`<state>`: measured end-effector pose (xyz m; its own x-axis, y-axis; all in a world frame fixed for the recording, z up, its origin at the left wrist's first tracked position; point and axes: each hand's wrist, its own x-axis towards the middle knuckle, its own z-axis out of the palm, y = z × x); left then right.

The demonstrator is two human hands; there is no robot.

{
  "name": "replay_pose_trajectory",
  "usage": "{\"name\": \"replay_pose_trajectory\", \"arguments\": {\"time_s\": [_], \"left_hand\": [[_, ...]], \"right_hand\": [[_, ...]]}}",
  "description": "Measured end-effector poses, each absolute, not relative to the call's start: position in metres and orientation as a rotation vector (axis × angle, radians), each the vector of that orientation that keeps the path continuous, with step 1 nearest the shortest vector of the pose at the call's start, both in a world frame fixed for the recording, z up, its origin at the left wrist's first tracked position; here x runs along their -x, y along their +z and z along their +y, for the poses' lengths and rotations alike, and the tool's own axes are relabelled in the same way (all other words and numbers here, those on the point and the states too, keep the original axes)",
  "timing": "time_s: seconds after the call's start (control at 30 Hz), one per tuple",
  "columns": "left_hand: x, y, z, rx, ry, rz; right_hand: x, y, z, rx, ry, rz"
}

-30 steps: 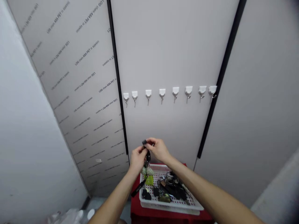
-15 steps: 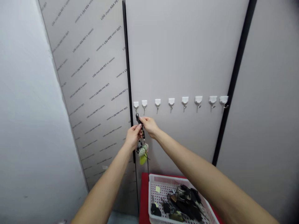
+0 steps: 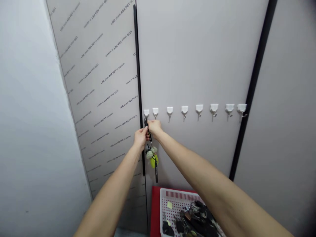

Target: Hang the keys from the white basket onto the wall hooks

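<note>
My left hand (image 3: 141, 137) and my right hand (image 3: 155, 127) are both closed on a keychain (image 3: 150, 136) with a black strap loop. The loop's top is at the leftmost white hook (image 3: 146, 113); whether it sits over the metal part I cannot tell. Below my fingers dangle a pale green charm (image 3: 151, 152), a yellow-green piece (image 3: 154, 161) and a black tag strap (image 3: 156, 172). A small black-and-white charm (image 3: 147, 147) hangs beside them, partly covered. My right hand is just under the second white hook (image 3: 155, 112).
Several more white hooks (image 3: 184, 111) run in a row to the right across the grey panel (image 3: 197, 59). Black vertical strips (image 3: 138, 75) border it. Below, a white basket (image 3: 161, 210) with a pile of keys (image 3: 197, 217) stands on a red surface (image 3: 155, 210).
Both hands have risen from above the basket to the leftmost hook, carrying the keychain. Its charms now hang free against the panel. The view has shifted too.
</note>
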<state>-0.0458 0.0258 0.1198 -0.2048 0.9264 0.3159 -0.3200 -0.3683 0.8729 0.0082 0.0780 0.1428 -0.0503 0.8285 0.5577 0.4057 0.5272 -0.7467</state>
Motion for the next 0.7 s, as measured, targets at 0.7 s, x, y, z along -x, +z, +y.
{"name": "replay_pose_trajectory", "arguments": {"time_s": [0.7], "left_hand": [[0.03,0.025,-0.01,-1.297,1.576,1.191]], "right_hand": [[-0.13,0.021,0.003,1.273,0.766,-2.082]]}}
